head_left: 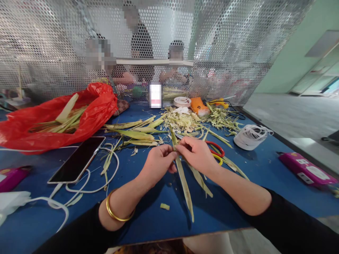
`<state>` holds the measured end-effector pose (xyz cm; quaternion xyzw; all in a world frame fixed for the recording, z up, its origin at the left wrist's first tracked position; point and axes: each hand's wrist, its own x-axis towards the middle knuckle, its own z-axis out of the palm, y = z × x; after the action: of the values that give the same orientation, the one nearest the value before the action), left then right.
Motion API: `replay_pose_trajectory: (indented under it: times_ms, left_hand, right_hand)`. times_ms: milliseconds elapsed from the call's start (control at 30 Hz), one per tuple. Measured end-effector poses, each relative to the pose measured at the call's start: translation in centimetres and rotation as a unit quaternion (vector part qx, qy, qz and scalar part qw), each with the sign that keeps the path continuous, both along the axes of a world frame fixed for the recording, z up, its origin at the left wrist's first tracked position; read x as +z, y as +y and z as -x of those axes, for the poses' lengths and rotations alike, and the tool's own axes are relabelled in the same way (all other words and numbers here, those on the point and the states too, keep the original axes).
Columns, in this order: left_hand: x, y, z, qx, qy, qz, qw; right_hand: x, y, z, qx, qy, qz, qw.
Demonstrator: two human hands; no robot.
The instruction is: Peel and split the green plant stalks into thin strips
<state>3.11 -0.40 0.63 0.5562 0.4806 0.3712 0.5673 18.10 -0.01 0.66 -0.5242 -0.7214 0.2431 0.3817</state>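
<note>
Between both hands a long pale-green dried leaf strip [184, 187], like corn husk, is pinched near its upper part. Its lower end hangs toward the table's front edge. My left hand [159, 162] closes thumb and fingers on the strip from the left. From the right, my right hand [197, 152] pinches it just beside the left fingertips. Scissors with red and yellow handles [219, 150] lie partly behind my right hand. Another leaf strip [200, 180] rests on the table under that hand. A small cut piece [164, 206] sits in front.
A red plastic bag [103, 102] of leaves stands at left, near a phone [78, 160] and white cable [116, 169]. Loose leaves [137, 135] and scraps [182, 120] spread behind the hands. White cord roll [246, 137] and purple packet [307, 169] lie right. People sit beyond a perforated screen [219, 31].
</note>
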Motion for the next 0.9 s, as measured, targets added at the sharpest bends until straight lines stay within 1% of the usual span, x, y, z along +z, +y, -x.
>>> replay_pose_trajectory:
  times_ms: [67, 100, 167, 233, 300, 433, 500, 600, 667, 700, 767, 833, 900]
  left_hand:
    - [0.1, -0.1, -0.1, -0.007, -0.017, 0.016, 1.000]
    - [0.1, -0.2, -0.1, -0.009, -0.028, 0.023, 0.999]
    - [0.2, -0.2, -0.1, -0.013, -0.051, 0.035, 0.998]
    - [0.2, -0.3, 0.0, -0.018, -0.069, 0.042, 0.997]
    - [0.1, -0.3, 0.0, -0.027, -0.078, 0.046, 0.995]
    - [0.0, -0.1, 0.2, -0.048, -0.090, 0.049, 0.994]
    - [0.0, -0.1, 0.3, -0.056, -0.095, 0.050, 0.993]
    - [0.0, 0.0, 0.3, -0.055, -0.089, 0.047, 0.993]
    - [0.1, -0.1, 0.4, -0.047, -0.069, 0.032, 0.996]
    - [0.1, -0.1, 0.4, -0.044, -0.056, 0.023, 0.997]
    - [0.2, -0.2, 0.3, -0.039, -0.029, 0.008, 0.999]
    - [0.2, -0.3, 0.3, -0.036, -0.008, 0.002, 0.999]
    - [0.2, -0.3, 0.2, -0.028, 0.002, 0.003, 1.000]
  right_hand:
    - [-0.1, 0.1, -0.1, -0.005, -0.015, -0.021, 1.000]
    - [-0.1, 0.1, -0.1, -0.001, -0.007, -0.011, 1.000]
    - [0.0, 0.2, -0.2, 0.012, 0.034, 0.037, 0.999]
    - [0.2, 0.2, -0.3, 0.026, 0.092, 0.098, 0.991]
    - [0.5, 0.1, -0.3, 0.040, 0.156, 0.161, 0.974]
    - [0.9, 0.0, -0.3, 0.069, 0.273, 0.278, 0.918]
    - [1.1, 0.0, -0.3, 0.080, 0.307, 0.313, 0.895]
    - [1.2, 0.1, -0.3, 0.095, 0.326, 0.328, 0.881]
    - [1.1, 0.1, -0.4, 0.094, 0.312, 0.320, 0.890]
    - [1.1, 0.1, -0.4, 0.090, 0.296, 0.305, 0.901]
    - [0.9, 0.1, -0.3, 0.083, 0.250, 0.245, 0.933]
    - [0.6, 0.2, -0.3, 0.076, 0.189, 0.164, 0.965]
    - [0.4, 0.2, -0.3, 0.066, 0.136, 0.114, 0.982]
